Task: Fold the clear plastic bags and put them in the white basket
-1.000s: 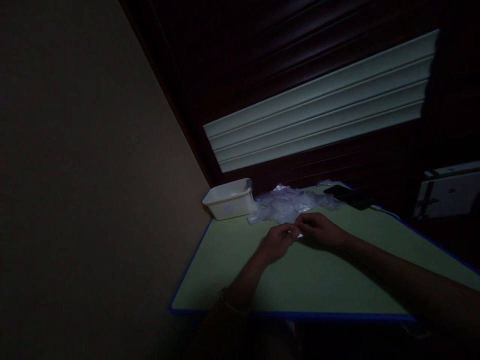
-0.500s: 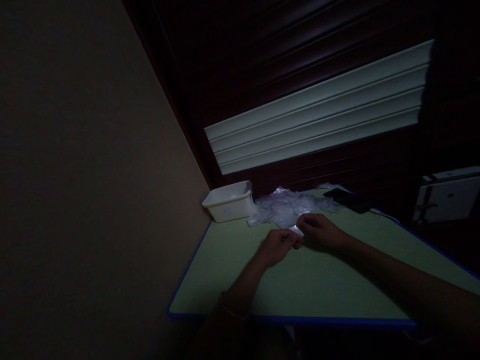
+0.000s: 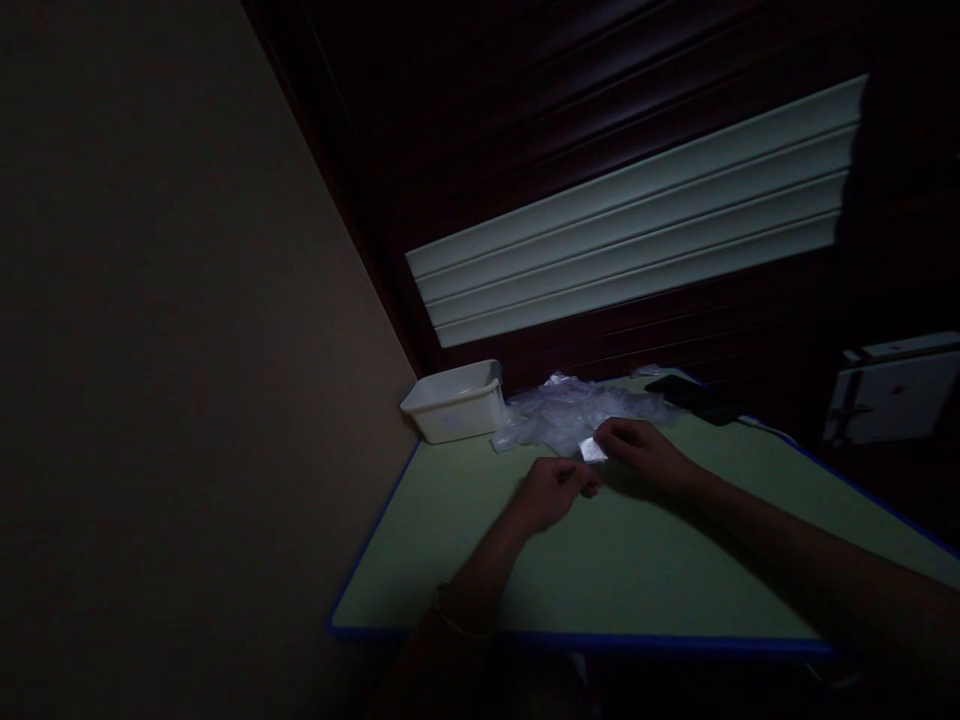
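A small shiny clear plastic packet [image 3: 592, 451] is pinched in the fingertips of my right hand [image 3: 637, 450], a little above the green table [image 3: 630, 570]. Just to the lower left, my left hand [image 3: 551, 490] has its fingers drawn together beside the packet; whether anything small is between them is too dark to tell. Behind both hands lies a loose pile of clear plastic bags [image 3: 562, 412]. A white rectangular tub [image 3: 461, 410] stands at the pile's left.
A dark flat object [image 3: 694, 398] lies at the table's back right, with a pale cable [image 3: 766, 430] beside it. A wall borders the left side. Dark panelling with white slats rises behind. A white box [image 3: 896, 395] is at the far right.
My right hand has moved slightly up and away from my left hand with the packet, which now shows more fully. The left hand has barely moved.
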Motion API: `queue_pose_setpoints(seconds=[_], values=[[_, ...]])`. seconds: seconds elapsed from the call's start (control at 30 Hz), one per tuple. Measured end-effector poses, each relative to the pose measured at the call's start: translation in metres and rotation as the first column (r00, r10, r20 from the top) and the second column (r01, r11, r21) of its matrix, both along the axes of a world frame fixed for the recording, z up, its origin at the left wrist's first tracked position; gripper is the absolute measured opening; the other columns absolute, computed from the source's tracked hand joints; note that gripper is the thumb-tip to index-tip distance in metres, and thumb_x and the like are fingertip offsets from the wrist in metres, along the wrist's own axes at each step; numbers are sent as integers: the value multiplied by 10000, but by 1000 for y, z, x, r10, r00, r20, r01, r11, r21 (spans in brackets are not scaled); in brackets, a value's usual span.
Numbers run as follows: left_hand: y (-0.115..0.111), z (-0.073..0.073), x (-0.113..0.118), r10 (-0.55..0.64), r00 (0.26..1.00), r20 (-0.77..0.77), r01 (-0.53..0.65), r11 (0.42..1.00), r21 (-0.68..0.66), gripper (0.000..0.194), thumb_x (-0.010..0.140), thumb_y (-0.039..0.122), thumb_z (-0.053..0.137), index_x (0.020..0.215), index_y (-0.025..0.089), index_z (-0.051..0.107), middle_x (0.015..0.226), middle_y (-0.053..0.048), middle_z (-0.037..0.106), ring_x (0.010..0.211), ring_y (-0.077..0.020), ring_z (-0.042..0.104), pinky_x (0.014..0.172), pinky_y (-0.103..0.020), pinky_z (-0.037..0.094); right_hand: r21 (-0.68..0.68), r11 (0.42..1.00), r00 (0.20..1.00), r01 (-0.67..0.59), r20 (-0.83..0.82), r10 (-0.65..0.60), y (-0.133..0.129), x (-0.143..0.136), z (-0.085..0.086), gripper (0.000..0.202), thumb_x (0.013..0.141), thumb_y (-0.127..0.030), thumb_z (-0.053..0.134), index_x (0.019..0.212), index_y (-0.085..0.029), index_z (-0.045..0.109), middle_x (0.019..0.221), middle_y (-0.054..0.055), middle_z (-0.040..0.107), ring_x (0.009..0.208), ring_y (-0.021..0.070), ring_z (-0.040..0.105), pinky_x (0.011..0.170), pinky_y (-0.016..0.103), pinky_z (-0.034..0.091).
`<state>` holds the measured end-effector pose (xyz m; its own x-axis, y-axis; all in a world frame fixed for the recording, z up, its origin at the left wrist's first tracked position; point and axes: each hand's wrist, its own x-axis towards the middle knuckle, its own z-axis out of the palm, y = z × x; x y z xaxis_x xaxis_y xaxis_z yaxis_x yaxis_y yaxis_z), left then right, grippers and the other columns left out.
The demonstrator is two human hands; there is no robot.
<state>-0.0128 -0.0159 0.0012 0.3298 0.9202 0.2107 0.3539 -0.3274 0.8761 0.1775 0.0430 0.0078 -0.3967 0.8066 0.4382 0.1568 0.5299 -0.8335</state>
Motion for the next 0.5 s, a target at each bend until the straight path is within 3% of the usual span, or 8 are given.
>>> queue_pose_setpoints(seconds=[0.1,0.2,0.37,0.5], values=[[4,-3,-2,81,996,20,-81,996,-24,418,864,502,511,774,136,691,756,-76,702,708,-163,635,666,-273,460,0,1000,1000,-11,-22,11,0,1,0,285,839,-426,537,710,-176,584,670,18,557,633,162,505,599,294,400],[7,-2,-2,165,982,91,-162,986,-40,471,873,552,468,791,133,667,728,-68,683,625,-136,594,587,-252,432,7,999,999,-44,4,44,0,0,-4,267,851,-400,534,716,-177,589,675,18,563,640,161,505,606,294,397],[5,4,2,163,977,138,-143,979,-144,414,810,520,591,828,116,677,686,-55,671,506,-85,485,520,-226,374,-9,998,998,-61,32,62,-2,-2,-6,288,866,-418,521,737,-174,601,681,14,580,646,164,524,615,292,409],[4,6,4,150,978,142,-127,979,-156,380,809,477,599,787,110,697,660,-61,669,501,-84,480,505,-223,340,-3,999,999,-39,26,39,-5,-3,-3,306,864,-430,524,734,-168,614,702,27,607,673,172,546,633,295,424]])
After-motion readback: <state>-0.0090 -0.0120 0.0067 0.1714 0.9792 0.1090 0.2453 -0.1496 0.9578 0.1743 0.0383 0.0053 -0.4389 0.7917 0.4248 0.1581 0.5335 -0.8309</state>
